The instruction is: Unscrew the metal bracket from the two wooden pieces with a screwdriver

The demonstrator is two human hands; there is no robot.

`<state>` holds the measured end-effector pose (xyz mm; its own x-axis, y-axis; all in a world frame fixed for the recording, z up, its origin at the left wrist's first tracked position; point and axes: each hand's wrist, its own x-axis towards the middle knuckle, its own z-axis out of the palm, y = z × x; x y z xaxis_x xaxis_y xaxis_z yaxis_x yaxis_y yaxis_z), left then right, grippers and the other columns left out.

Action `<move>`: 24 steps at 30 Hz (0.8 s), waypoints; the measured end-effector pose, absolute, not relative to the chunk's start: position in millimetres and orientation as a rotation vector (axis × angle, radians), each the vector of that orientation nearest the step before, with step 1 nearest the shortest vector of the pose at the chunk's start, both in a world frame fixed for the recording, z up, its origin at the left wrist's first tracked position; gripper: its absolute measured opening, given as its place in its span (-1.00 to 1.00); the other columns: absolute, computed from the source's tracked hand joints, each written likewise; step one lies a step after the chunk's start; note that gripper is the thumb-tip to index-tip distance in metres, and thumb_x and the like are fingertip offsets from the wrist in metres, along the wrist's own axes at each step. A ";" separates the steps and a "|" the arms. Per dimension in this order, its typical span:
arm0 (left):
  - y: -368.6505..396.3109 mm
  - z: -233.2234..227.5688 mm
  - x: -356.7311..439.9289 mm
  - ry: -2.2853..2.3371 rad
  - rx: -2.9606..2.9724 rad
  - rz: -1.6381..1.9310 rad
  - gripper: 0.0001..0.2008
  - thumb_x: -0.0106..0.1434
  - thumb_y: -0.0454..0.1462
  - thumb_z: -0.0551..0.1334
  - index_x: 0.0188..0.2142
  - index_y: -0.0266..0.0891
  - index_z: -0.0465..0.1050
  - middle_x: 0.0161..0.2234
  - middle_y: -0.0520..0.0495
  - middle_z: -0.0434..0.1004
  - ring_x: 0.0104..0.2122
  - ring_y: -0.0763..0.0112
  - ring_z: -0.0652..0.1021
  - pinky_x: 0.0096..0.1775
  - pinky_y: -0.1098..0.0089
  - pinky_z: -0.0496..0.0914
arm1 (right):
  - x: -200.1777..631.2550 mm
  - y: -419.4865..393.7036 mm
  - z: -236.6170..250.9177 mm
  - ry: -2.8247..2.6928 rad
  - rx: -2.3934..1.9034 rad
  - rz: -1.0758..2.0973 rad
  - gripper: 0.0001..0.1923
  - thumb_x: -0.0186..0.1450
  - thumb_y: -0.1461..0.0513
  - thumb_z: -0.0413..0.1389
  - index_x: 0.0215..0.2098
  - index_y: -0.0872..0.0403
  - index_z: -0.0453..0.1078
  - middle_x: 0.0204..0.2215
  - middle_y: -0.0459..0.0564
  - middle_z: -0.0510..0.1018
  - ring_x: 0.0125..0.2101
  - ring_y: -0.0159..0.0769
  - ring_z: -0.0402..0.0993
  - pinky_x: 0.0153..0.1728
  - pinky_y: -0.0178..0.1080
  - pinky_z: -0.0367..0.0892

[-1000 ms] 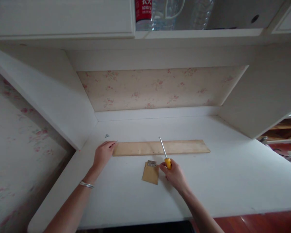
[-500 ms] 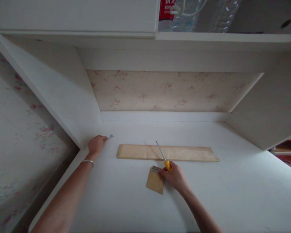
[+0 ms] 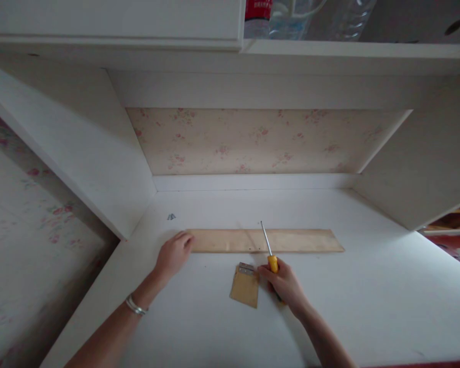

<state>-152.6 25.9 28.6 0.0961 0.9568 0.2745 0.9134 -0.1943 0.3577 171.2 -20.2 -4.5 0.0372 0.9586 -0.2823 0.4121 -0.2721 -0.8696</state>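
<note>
On the white desk [image 3: 329,306] lies a long thin wooden board [image 3: 302,240]. My left hand [image 3: 174,254] rests at the board's left end with its fingers curled under and its back toward me. What the fingers hold, if anything, is hidden. My right hand [image 3: 284,285] grips a yellow-handled screwdriver [image 3: 270,255], and the metal shaft slants up across the board. Just left of that hand sits a small wooden piece [image 3: 245,291] with a metal hinge [image 3: 247,268] on its top edge.
A few small screws [image 3: 171,216] lie on the desk near the left side panel [image 3: 80,158]. Flowered wallpaper [image 3: 253,140] backs the alcove. Plastic bottles [image 3: 283,18] stand on the shelf above. A white panel [image 3: 417,163] closes the right side.
My left hand has come back from the screws by the side panel to the board's left end. My right hand with the screwdriver has barely moved.
</note>
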 end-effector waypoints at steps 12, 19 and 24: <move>-15.5 9.3 -28.2 1.682 2.017 0.523 -0.84 0.19 -0.13 0.21 -0.34 -0.15 0.48 -0.32 0.00 0.50 -0.34 0.40 0.48 -0.33 0.45 0.27 | 164.5 -15.1 -2.3 -1.525 -1.770 1.179 -0.82 0.10 0.15 0.12 -0.46 0.08 0.25 -0.72 -0.17 0.34 -0.72 -0.47 0.20 -0.69 -0.38 0.01; -7.6 11.1 -24.3 1.754 1.857 0.386 -0.80 0.12 -0.12 0.26 -0.30 -0.13 0.49 -0.32 -0.01 0.54 -0.30 0.34 0.51 -0.33 0.43 0.27 | 159.0 -9.7 5.1 -1.501 -1.685 1.349 -0.82 0.09 0.16 0.12 -0.47 0.08 0.23 -0.74 -0.17 0.34 -0.74 -0.46 0.17 -0.72 -0.38 0.02; -7.7 10.8 -22.6 1.765 1.817 0.419 -0.79 0.08 -0.12 0.28 -0.31 -0.14 0.47 -0.32 -0.01 0.54 -0.30 0.33 0.51 -0.32 0.41 0.27 | 154.1 -8.1 9.5 -1.475 -1.710 1.283 -0.83 0.06 0.19 0.13 -0.48 0.09 0.22 -0.73 -0.17 0.33 -0.73 -0.46 0.18 -0.73 -0.39 0.04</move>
<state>-22.6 -7.7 10.8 0.0817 0.9835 -0.1611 0.8061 0.0298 0.5910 154.1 -8.1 9.5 -0.0510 0.9496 -0.3094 0.4377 -0.2572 -0.8615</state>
